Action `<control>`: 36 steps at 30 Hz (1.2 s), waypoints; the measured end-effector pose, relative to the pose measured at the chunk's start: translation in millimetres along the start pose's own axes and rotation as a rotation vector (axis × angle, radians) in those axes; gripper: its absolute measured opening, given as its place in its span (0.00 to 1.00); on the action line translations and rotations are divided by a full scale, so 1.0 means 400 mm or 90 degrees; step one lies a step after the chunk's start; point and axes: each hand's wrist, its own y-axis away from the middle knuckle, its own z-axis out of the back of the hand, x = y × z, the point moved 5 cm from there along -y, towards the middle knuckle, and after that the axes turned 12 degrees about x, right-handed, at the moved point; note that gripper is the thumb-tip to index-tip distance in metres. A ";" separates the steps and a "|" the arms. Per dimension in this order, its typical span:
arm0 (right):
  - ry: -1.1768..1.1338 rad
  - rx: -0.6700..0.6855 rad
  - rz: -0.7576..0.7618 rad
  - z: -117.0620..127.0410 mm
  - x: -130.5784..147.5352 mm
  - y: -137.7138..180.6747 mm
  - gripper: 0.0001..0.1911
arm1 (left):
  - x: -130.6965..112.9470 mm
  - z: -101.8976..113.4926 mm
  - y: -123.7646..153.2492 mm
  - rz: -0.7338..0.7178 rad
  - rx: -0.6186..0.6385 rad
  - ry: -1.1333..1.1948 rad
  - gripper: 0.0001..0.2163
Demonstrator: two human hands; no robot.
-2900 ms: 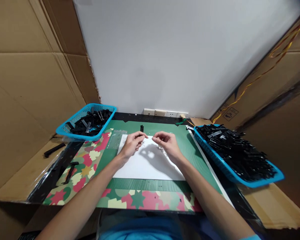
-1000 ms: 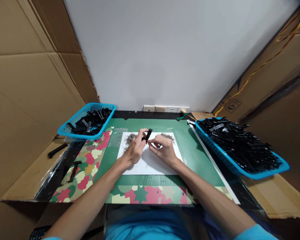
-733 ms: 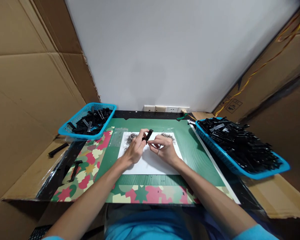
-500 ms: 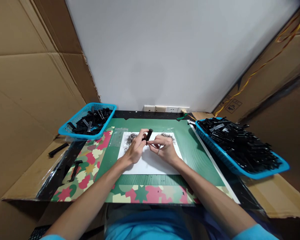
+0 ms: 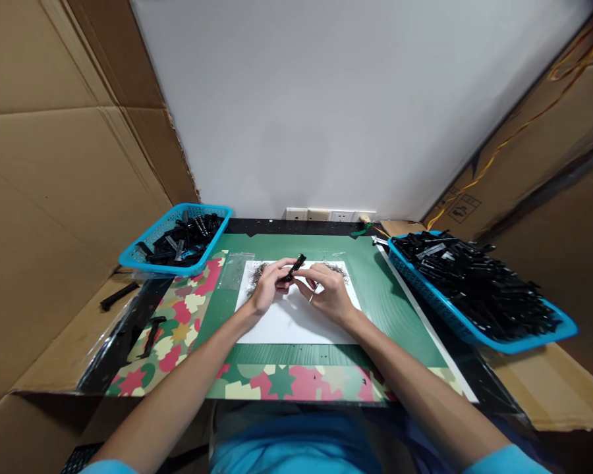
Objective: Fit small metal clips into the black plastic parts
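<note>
My left hand [image 5: 267, 288] is closed around a slim black plastic part [image 5: 296, 264], which tilts up to the right above a white sheet [image 5: 296, 322]. Close against it, my right hand [image 5: 330, 289] has thumb and forefinger at the part's lower end. A thin light-coloured stick-like thing [image 5: 313, 292] shows at the right hand's fingers; its kind is unclear. Behind the left hand lies a pile of tiny dark pieces [image 5: 253, 280], and a second small pile [image 5: 340, 270] sits behind the right hand. Whatever is pinched at the right fingertips is too small to make out.
Blue baskets of black parts stand at the left [image 5: 128, 258] and right [image 5: 568, 327]. A loose black part [image 5: 151, 337] lies on the patterned mat [image 5: 182, 329], another [image 5: 118, 296] on cardboard. A clear bag [image 5: 232, 271] is beside the sheet. Sockets [image 5: 319, 214] line the wall.
The black part has turned from nearly upright to a steeper lean toward the right. My right forefinger has moved up onto it, and the thin stick-like thing has tilted.
</note>
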 end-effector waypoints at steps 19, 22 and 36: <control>0.123 0.080 0.108 -0.010 0.028 0.010 0.11 | 0.021 -0.005 0.007 0.091 0.044 0.104 0.20; 0.121 0.100 0.089 -0.016 0.026 0.013 0.10 | 0.021 -0.008 0.007 0.099 0.043 0.101 0.20; 0.010 0.095 0.115 -0.031 0.052 0.004 0.08 | 0.039 -0.026 0.020 0.146 0.067 0.086 0.17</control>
